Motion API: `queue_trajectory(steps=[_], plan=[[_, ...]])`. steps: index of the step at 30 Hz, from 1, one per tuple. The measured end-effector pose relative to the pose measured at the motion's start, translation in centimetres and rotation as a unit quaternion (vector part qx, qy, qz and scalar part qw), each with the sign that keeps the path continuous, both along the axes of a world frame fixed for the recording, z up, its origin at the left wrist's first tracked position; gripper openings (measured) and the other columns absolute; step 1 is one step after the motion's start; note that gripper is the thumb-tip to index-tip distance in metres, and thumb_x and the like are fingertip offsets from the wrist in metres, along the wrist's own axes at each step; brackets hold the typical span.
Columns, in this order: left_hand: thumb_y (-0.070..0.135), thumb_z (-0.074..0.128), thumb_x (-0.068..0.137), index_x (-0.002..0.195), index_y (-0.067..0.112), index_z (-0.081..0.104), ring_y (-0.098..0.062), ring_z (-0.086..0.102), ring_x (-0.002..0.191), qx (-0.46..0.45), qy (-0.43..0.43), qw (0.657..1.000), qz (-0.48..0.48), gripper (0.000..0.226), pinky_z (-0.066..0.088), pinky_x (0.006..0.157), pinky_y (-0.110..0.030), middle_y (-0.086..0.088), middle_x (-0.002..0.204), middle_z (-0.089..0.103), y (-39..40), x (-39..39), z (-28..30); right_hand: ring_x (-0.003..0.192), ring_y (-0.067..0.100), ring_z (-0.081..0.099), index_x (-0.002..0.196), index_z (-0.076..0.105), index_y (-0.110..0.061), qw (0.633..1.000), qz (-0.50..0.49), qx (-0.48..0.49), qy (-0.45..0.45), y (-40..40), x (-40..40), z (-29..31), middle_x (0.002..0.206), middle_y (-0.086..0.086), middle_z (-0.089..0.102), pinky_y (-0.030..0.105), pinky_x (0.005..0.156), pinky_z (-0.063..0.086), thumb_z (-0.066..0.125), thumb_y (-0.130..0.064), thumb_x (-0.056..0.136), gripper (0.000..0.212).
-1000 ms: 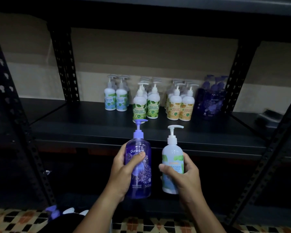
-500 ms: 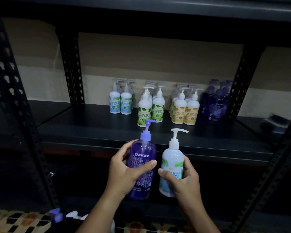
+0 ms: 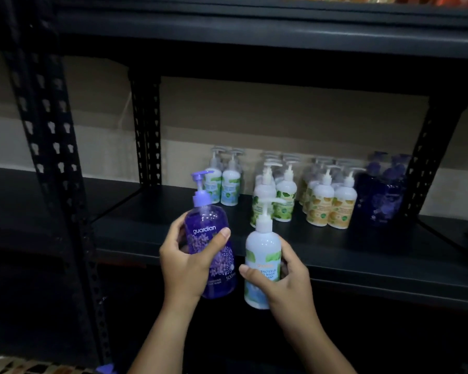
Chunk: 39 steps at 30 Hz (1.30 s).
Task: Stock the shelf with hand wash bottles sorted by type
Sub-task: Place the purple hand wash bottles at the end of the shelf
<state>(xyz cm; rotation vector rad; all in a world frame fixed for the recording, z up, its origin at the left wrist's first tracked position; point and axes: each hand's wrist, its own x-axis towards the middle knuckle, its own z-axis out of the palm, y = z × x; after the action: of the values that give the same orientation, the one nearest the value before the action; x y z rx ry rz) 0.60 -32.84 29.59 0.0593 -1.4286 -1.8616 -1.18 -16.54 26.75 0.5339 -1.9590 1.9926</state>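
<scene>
Leftmost, the left hand (image 3: 185, 261) grips a purple pump bottle (image 3: 211, 247), fingers curled round it; beside it the right hand (image 3: 284, 279) wraps a white mint bottle (image 3: 261, 265), both held before the shelf (image 3: 146, 233) edge, whose left side lies bare; sorted bottle groups (image 3: 303, 195) stand at the back

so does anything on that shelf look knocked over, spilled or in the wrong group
Nothing stands out. The shelved bottles stand upright in groups by label colour on the shelf, with no spill visible. The back rows are too dim to check.
</scene>
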Motion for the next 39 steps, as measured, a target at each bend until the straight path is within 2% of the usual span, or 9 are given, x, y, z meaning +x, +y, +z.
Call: queue_trajectory(steps=[7, 14, 19, 22, 25, 28, 30, 35, 39], plan=[[0.029, 0.092, 0.058, 0.119, 0.015, 0.07, -0.009, 0.075, 0.084, 0.057, 0.03, 0.996, 0.055, 0.066, 0.058, 0.068, -0.02, -0.005, 0.104, 0.077, -3.8, -1.2, 1.6, 0.108, 0.019, 0.069, 0.125, 0.065, -0.029, 0.999, -0.002, 0.005, 0.037, -4.7, -4.8, 3.2, 0.125, 0.007, 0.066, 0.047, 0.096, 0.057, 0.093, -0.028, 0.061, 0.07], [0.033, 0.092, 0.058, 0.117, 0.02, 0.07, -0.014, 0.077, 0.088, 0.087, 0.01, 0.991, 0.097, 0.064, 0.061, 0.075, -0.033, 0.0, 0.103, 0.078, -6.9, -1.6, 1.2, 0.101, 0.02, 0.072, 0.121, 0.066, -0.029, 1.0, -0.002, 0.01, 0.009, -8.0, -8.4, 2.7, 0.116, 0.006, 0.07, 0.049, 0.093, 0.058, 0.094, -0.018, 0.062, 0.065], [0.033, 0.092, 0.058, 0.118, 0.021, 0.07, -0.018, 0.077, 0.092, 0.095, -0.01, 0.989, 0.11, 0.065, 0.061, 0.084, -0.043, -0.001, 0.106, 0.078, -8.0, -2.2, 0.8, 0.097, 0.016, 0.073, 0.12, 0.066, -0.024, 1.0, -0.01, 0.02, 0.002, -9.7, -9.8, 2.3, 0.108, -0.002, 0.074, 0.04, 0.089, 0.06, 0.094, -0.007, 0.065, 0.064], [0.034, 0.092, 0.057, 0.117, 0.022, 0.07, -0.016, 0.077, 0.09, 0.102, -0.018, 0.988, 0.116, 0.065, 0.062, 0.084, -0.043, 0.0, 0.104, 0.078, -8.4, -2.4, 0.6, 0.096, 0.013, 0.073, 0.12, 0.065, -0.024, 0.999, -0.028, 0.044, -0.013, -10.5, -11.6, 2.3, 0.108, -0.005, 0.075, 0.038, 0.087, 0.061, 0.099, -0.013, 0.057, 0.072], [0.035, 0.091, 0.056, 0.114, 0.024, 0.071, -0.011, 0.077, 0.082, 0.116, -0.018, 0.986, 0.118, 0.063, 0.06, 0.074, -0.035, 0.0, 0.102, 0.078, -8.4, -2.6, 0.5, 0.094, 0.012, 0.073, 0.122, 0.064, -0.023, 0.996, -0.047, 0.068, -0.027, -11.7, -13.6, 2.5, 0.106, -0.006, 0.075, 0.039, 0.085, 0.062, 0.101, -0.027, 0.048, 0.083], [0.038, 0.091, 0.053, 0.113, 0.023, 0.071, -0.017, 0.077, 0.086, 0.133, -0.023, 0.983, 0.122, 0.065, 0.061, 0.077, -0.038, -0.003, 0.104, 0.077, -8.3, -2.9, 0.3, 0.087, 0.004, 0.069, 0.119, 0.062, -0.017, 0.994, -0.066, 0.075, -0.037, -12.6, -15.1, 2.8, 0.099, -0.009, 0.071, 0.015, 0.072, 0.056, 0.1, -0.017, 0.054, 0.075], [0.04, 0.091, 0.052, 0.114, 0.023, 0.071, -0.021, 0.077, 0.09, 0.141, -0.026, 0.982, 0.124, 0.067, 0.062, 0.082, -0.043, -0.004, 0.106, 0.077, -8.4, -3.1, 0.2, 0.084, 0.0, 0.066, 0.116, 0.06, -0.018, 0.994, -0.071, 0.07, -0.05, -13.3, -16.1, 3.0, 0.1, -0.008, 0.069, 0.008, 0.065, 0.051, 0.098, -0.012, 0.058, 0.07], [0.038, 0.091, 0.053, 0.113, 0.021, 0.072, -0.02, 0.077, 0.088, 0.144, -0.029, 0.981, 0.124, 0.066, 0.062, 0.081, -0.042, -0.002, 0.103, 0.078, -8.4, -3.4, 0.0, 0.089, 0.015, 0.068, 0.123, 0.06, -0.012, 0.989, -0.091, 0.078, -0.09, -14.7, -18.5, 3.2, 0.11, 0.002, 0.07, 0.022, 0.07, 0.05, 0.1, -0.015, 0.056, 0.078], [0.038, 0.092, 0.053, 0.11, 0.022, 0.072, -0.024, 0.077, 0.092, 0.15, -0.032, 0.98, 0.131, 0.063, 0.062, 0.087, -0.047, -0.002, 0.102, 0.078, -8.4, -3.5, -0.1, 0.084, 0.015, 0.065, 0.108, 0.059, -0.013, 0.985, -0.103, 0.101, -0.092, -15.4, -19.2, 3.8, 0.102, 0.002, 0.069, 0.021, 0.065, 0.047, 0.099, -0.012, 0.057, 0.065]])
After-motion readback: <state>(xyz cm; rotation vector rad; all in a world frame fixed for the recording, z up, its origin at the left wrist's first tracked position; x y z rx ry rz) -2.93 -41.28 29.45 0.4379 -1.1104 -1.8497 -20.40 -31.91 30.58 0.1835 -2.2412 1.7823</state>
